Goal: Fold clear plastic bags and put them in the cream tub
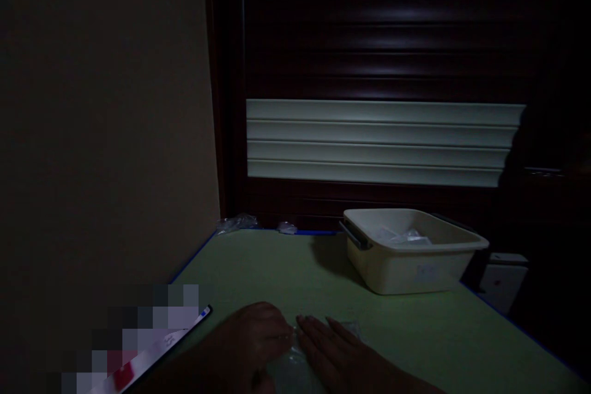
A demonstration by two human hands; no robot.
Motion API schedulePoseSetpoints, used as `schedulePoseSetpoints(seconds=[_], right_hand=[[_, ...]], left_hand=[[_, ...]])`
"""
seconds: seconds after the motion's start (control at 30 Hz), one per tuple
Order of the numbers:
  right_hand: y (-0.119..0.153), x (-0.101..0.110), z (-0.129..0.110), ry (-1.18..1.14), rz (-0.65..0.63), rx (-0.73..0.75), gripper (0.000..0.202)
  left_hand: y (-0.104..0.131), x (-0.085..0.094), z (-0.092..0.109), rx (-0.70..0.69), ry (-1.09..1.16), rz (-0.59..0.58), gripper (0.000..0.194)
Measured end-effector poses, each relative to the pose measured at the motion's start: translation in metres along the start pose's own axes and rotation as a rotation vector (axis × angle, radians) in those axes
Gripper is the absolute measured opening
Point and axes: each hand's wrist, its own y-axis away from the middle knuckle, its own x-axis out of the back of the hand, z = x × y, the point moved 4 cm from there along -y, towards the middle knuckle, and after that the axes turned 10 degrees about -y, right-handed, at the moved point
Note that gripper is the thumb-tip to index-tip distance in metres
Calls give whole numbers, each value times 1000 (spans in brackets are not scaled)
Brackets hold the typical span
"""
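Observation:
A clear plastic bag (295, 372) lies on the green tabletop (258, 265) close to me, partly hidden under my hands. My left hand (256, 338) is closed, its bent fingers gripping the bag near its upper edge. Beside it, my right hand (327, 348) rests flat on the bag with fingers stretched out. Some of the bag shows past the right fingertips. Dim light hides the finer detail of the fingers and whatever the bag may hold.
A cream plastic basin (425, 271) with dark handles stands at the back right, clear plastic (409, 237) inside. Crumpled clear plastic (237, 223) lies along the far edge. A lit screen (154, 348), partly pixelated, is at the left. A wall (106, 123) borders the left side.

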Motion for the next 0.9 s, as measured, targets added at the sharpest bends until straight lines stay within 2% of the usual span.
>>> schedulePoseSetpoints(seconds=[0.13, 0.23, 0.27, 0.3, 0.33, 0.4, 0.43, 0.5, 0.6, 0.73, 0.83, 0.9], right_hand=[[5, 6, 3, -106, -69, -57, 47], [10, 26, 7, -263, -242, -225, 47], [13, 34, 9, -326, -342, -304, 52], [15, 44, 11, -379, -438, -383, 59], [16, 56, 14, -413, -472, -483, 64], [19, 72, 20, -551, -572, -583, 73], [18, 77, 24, -630, -543, -592, 70], [18, 78, 38, -721, -370, -663, 47], [23, 61, 58, -738, -145, -821, 26], [27, 35, 62, -702, -66, -874, 16], [24, 33, 58, -724, 12, -843, 7], [20, 37, 57, -773, 64, -829, 9]], left_hand=[[11, -5, -2, 58, 72, 23, 28], [16, -8, -7, 94, 108, 93, 24], [15, -8, -8, 95, 112, 94, 21], [14, -9, -8, 95, 111, 75, 18], [12, -9, -7, 92, 104, 41, 16], [7, -7, -5, 86, 77, -40, 14], [5, -6, -3, 85, 60, -71, 14], [1, -2, -1, 85, 31, -91, 12], [-1, 0, 1, 82, 7, -78, 10], [-3, 3, 3, 78, -5, -14, 11], [-4, 2, 0, 127, 3, 35, 11], [-2, -4, -8, 243, 8, 60, 25]])
